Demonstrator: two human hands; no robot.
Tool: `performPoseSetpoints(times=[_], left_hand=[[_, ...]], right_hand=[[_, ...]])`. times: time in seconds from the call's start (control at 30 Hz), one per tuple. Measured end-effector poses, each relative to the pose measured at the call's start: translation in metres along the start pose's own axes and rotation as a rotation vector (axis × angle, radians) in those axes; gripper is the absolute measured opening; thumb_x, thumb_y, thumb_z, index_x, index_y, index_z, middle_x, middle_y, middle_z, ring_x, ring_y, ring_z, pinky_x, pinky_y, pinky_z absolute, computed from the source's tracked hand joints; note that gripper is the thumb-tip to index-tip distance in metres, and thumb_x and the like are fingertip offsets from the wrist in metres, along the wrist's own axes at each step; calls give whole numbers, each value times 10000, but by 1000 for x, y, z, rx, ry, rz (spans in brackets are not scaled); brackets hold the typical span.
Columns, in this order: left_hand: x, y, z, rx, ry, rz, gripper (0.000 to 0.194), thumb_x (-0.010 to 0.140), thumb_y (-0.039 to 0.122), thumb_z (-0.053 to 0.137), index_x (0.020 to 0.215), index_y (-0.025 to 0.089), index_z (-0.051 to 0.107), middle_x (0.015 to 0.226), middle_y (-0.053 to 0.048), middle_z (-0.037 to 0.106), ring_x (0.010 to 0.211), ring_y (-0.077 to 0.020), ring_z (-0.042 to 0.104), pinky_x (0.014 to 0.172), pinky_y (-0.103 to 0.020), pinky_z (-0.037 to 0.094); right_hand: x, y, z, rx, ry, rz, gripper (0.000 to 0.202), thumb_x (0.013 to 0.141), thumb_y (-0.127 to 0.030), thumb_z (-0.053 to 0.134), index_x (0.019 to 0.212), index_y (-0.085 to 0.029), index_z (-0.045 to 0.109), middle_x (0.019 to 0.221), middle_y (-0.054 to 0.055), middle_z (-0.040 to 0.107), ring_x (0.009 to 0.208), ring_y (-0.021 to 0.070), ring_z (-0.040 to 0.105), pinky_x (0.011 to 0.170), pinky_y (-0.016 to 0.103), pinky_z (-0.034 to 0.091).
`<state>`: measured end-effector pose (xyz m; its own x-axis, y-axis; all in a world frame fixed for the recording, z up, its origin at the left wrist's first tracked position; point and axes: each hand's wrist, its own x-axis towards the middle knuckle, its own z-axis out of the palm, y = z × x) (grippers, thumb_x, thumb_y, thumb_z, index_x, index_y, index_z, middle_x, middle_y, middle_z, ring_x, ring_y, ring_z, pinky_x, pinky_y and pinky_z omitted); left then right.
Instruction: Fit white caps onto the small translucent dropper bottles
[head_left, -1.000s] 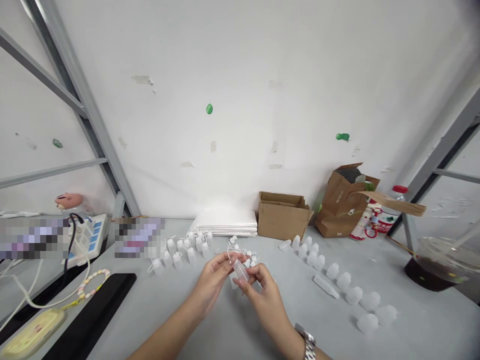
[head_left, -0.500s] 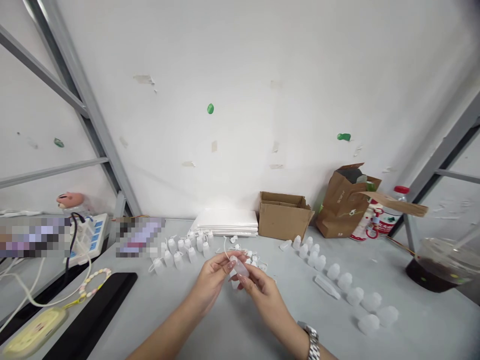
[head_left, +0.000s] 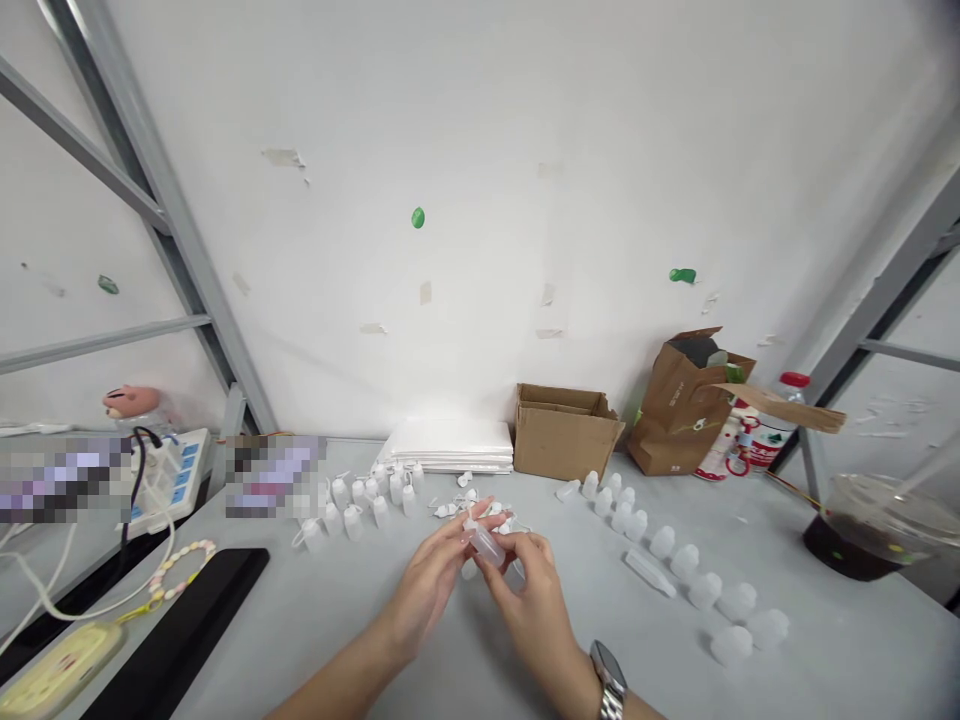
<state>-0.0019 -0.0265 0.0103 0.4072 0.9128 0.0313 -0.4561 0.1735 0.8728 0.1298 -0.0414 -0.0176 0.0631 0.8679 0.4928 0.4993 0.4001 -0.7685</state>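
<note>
Between my hands, over the front middle of the desk, is a small translucent plastic squeeze bottle, tilted with its neck toward the upper left. My right hand grips the bottle's body between thumb and fingers. At the neck end, my left hand pinches it with the thumb, its fingers stretched behind. Just beyond my fingers lies a loose pile of white caps. Several capped bottles stand to the left. On the right, uncapped bottles stand in a rough double line, and one bottle lies on its side.
Against the wall are a stack of white packets, a cardboard box and a brown paper bag. A cup of dark drink stands far right. At left lie a black pad, a yellow case and a power strip.
My right hand has turned the bottle, and the long strap seen sticking up from its top no longer shows there. The view has shifted slightly.
</note>
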Motion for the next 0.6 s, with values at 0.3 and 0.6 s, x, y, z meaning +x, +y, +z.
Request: performPoseSetpoints(times=[0.3, 0.6], left_hand=[[0, -4, -1, -50, -16, -9, 369, 858, 236, 402, 1200, 202, 535, 1220, -60, 581, 1192, -233, 442, 1041, -390, 232], [5, -6, -5, -178, -55, -59, 394, 834, 211, 374, 1187, 184, 546, 1236, -63, 568, 1211, -223, 418, 1049, -393, 203]], right_hand=[[-1, -2, -2, -296, 81, -333, 101, 819, -123, 473, 773, -200, 519, 618, -39, 553, 557, 118, 520, 806, 361, 330], [3, -2, -4, -460, 197, -482, 157, 837, -103, 419, 863, -184, 551, 647, 5, 623, 634, 156, 546, 802, 379, 301]])
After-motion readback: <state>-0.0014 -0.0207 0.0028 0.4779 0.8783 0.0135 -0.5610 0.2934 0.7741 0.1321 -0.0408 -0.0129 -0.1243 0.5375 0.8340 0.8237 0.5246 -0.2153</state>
